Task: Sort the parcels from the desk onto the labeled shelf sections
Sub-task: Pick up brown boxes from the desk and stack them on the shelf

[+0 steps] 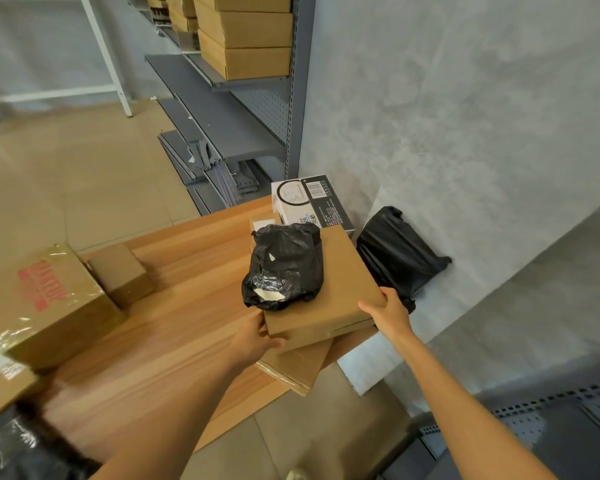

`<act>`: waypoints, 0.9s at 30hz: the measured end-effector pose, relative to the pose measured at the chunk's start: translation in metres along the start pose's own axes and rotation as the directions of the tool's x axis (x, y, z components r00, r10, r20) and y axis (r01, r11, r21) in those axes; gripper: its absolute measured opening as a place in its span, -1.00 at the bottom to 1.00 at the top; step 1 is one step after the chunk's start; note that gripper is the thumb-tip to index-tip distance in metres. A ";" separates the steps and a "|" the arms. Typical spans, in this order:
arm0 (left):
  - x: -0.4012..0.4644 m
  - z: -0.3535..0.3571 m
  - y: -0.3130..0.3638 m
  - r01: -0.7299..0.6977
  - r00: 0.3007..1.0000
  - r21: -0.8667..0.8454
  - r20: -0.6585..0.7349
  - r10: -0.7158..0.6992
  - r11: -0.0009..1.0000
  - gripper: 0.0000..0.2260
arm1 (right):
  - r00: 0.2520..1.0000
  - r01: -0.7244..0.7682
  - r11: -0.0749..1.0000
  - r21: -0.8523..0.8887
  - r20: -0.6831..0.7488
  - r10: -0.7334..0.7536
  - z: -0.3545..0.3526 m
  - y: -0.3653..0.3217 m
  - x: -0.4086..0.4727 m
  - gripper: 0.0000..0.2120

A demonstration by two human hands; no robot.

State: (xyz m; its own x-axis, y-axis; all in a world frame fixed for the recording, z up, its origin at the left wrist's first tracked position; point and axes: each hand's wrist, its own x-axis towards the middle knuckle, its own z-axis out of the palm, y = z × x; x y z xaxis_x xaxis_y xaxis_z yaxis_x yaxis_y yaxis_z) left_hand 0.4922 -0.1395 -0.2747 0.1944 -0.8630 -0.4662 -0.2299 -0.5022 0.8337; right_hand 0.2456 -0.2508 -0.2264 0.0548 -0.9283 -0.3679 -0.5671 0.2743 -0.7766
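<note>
Head view looks down along two bare forearms to a flat cardboard box (329, 289) held over the near right corner of the wooden tabletop (174, 306). The left hand (257, 337) has its grip closed on the box's near left corner, thumb on the front edge, and the right hand (390, 315) has its grip clamped on the near right corner, thumb on the lid. A crumpled black plastic parcel (283, 266) with a white label rides on top of the box, toward its left side. Just beneath lies another cardboard box (297, 367), jutting past the tabletop edge. At the left edge sits a taped carton with red print (45, 299), and a small plain brown box (122, 273) touches its right side. Beyond the held box stands a black-and-white printed carton (309, 202) (a barcode shows on its top), and to the right a black bag (397, 252) leans against the grey wall. Farther back, the grey metal shelf (222, 81) carries stacked brown boxes (246, 36).
</note>
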 end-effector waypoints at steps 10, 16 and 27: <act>-0.067 -0.041 -0.034 -0.030 0.999 -0.063 -0.017 0.029 0.998 -0.59 | 0.992 0.125 0.987 -0.097 0.017 -0.124 0.041 -0.039 -0.054 -0.42; -0.112 -0.086 -0.041 -0.070 0.998 -0.102 -0.013 0.069 0.992 -0.71 | 0.985 0.172 0.982 -0.075 -0.006 -0.173 0.072 -0.060 -0.087 -0.42; -0.165 -0.157 -0.048 -0.021 0.993 0.011 -0.120 0.023 1.000 -0.72 | 0.963 0.270 0.963 -0.003 0.017 -0.270 0.116 -0.096 -0.132 -0.45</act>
State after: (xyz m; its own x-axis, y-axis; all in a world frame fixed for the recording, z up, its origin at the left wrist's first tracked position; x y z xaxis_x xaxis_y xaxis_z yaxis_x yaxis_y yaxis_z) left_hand 0.6206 0.0360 -0.1913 0.3018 -0.8614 -0.4086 -0.2449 -0.4842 0.8400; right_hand 0.3886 -0.1257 -0.1627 0.2195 -0.9635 -0.1535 -0.5338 0.0131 -0.8455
